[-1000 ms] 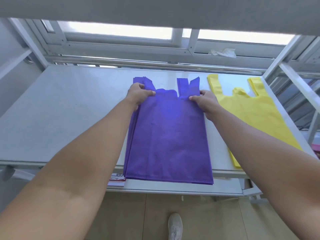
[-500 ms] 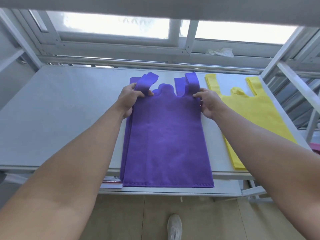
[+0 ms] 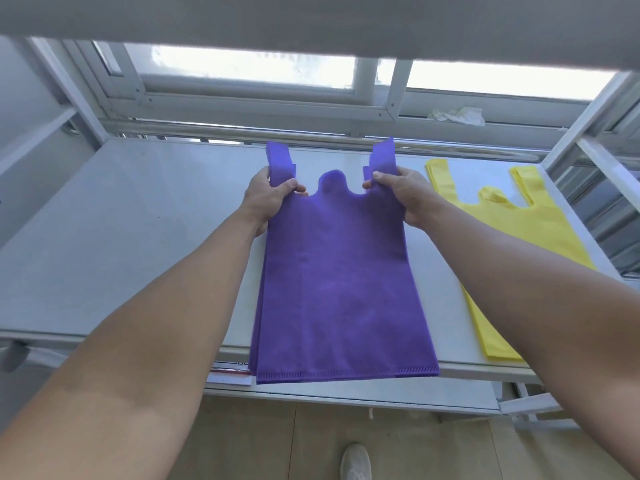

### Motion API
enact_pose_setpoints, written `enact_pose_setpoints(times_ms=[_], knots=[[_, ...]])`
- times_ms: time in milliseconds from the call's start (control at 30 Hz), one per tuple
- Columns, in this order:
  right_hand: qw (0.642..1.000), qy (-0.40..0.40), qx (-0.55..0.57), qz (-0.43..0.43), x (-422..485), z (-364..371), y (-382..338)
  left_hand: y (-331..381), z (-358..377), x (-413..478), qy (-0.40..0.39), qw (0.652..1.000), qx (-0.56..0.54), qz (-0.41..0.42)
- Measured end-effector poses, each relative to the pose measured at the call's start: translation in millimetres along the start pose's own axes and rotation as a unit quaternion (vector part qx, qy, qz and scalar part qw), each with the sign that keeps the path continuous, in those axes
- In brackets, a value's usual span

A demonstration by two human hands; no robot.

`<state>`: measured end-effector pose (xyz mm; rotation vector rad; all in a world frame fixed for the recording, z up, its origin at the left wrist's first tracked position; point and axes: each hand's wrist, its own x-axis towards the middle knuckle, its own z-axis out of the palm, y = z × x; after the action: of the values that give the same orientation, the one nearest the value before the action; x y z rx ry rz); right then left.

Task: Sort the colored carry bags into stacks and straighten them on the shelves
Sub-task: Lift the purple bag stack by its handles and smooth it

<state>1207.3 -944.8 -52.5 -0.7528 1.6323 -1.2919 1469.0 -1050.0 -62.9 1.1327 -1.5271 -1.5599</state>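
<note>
Purple non-woven carry bags (image 3: 339,289) lie stacked on the grey shelf (image 3: 121,237), left of the yellow fabric bags (image 3: 519,237), far end raised. The left grip (image 3: 273,199) and right grip (image 3: 401,195) each clamp a handle base. Loose lower layers could slide, skewing the near edge.

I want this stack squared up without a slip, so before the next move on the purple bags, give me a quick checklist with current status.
1. Grip of left hand on the purple carry bags, left handle: ok.
2. Grip of right hand on the right handle: ok.
3. Side edges flush: not ok, layers fan out along the left side.
4. Hem inside the shelf: not ok, it passes the front edge.
5. Gap to the yellow carry bags: ok, bare shelf shows between.
6. Every layer caught in both grips: cannot tell.
</note>
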Motion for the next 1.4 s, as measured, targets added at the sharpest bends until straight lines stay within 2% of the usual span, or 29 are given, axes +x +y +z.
enact_pose_setpoints(times_ms=[133, 233, 367, 600, 733, 867, 1000, 1200, 1400], knots=[[0.984, 0.058, -0.169, 0.008, 8.8, 5.4, 16.1, -5.8, 8.9, 10.5, 0.063, 0.994, 0.089, -0.021], [0.966, 0.106, -0.237, 0.010, 17.6, 7.6, 22.0, -9.2, 13.1, 20.9, 0.086, 0.981, 0.169, -0.034], [0.945, 0.110, -0.308, -0.009, 21.8, 9.2, 19.1, -6.6, 13.5, 28.9, 0.091, 0.969, 0.230, -0.014], [0.927, 0.119, -0.354, 0.015, 21.8, 16.8, 13.5, -9.7, 4.4, 37.1, 0.072, 0.946, 0.313, -0.034], [0.926, 0.143, -0.349, 0.017, 17.1, 22.3, 14.6, -5.2, 8.6, 35.4, 0.052, 0.930, 0.363, 0.002], [0.948, 0.119, -0.288, -0.055, 11.4, 18.9, 17.5, -5.4, 4.0, 31.9, 0.032, 0.940, 0.330, 0.079], [0.947, 0.095, -0.270, -0.147, 13.6, 13.2, 24.1, -4.5, -1.9, 33.5, 0.040, 0.948, 0.296, 0.111], [0.938, 0.086, -0.328, -0.072, 18.0, 16.8, 22.0, -11.7, -2.7, 44.2, 0.078, 0.944, 0.314, 0.061], [0.921, 0.119, -0.370, -0.041, 24.9, 22.4, 11.3, -15.9, -1.3, 44.7, 0.089, 0.926, 0.360, 0.078]])
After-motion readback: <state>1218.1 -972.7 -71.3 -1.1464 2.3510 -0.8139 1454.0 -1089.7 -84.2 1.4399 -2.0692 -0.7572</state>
